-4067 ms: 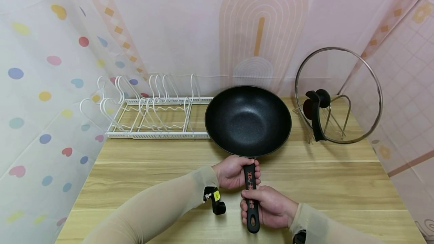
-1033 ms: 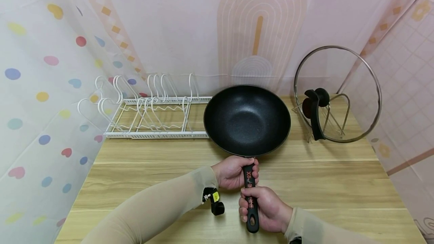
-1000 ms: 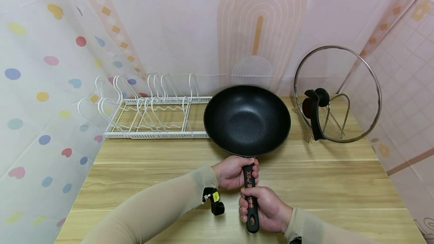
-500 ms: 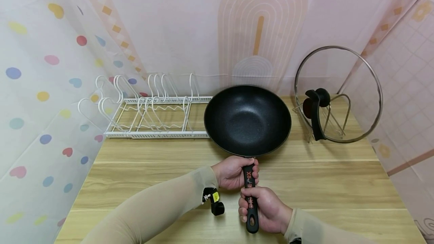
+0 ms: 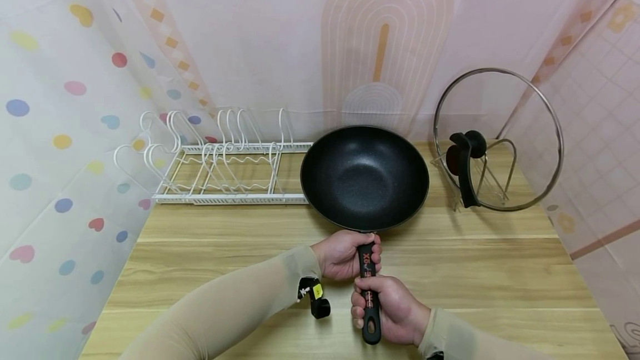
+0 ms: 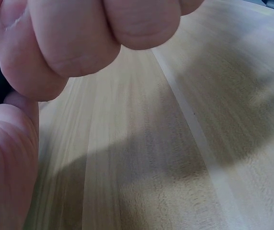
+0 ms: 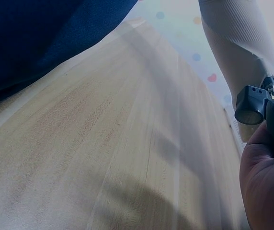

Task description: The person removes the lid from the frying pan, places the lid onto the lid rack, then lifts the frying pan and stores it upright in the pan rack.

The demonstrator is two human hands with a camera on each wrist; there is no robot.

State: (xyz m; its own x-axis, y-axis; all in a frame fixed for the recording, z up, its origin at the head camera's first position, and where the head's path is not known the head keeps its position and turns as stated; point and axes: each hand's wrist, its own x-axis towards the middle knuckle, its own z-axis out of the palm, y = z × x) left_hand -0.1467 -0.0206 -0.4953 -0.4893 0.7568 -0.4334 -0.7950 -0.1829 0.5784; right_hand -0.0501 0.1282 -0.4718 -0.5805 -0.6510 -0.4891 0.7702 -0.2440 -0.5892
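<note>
Pale pink backdrop cloth [image 5: 250, 32] behind, arch motif printed at centre; dotted cloth [image 5: 55, 149] along the left, in coloured spots and hearts. Wood-grain table [image 5: 480, 276] below, grain running crosswise. Black wok [image 5: 365, 182] at middle of the table's far half, bowl facing up and toward the viewer, handle [image 5: 367, 263] pointing back to the person. Cannot tell whether its base meets the wood. Left hand [image 5: 340, 254] grips the handle just below the bowl, thumb across the top. Right hand [image 5: 397, 307] grips it nearer the end, thumb also over the top; the tip with its hanging hole sticks out past the fingers. Red lettering on the handle, partly covered. Left wrist view: curled fingers [image 6: 74, 43] close up, dark strip of handle at the edge. Beige sleeves on both arms; small black camera [image 5: 320, 308] at the left wrist. White wire rack [image 5: 250, 199] left of the wok, its right end hidden behind the bowl. Glass lid [image 5: 560, 143] to the right, upright in a wire stand [image 5: 512, 165], black knob [image 5: 466, 174] facing left
</note>
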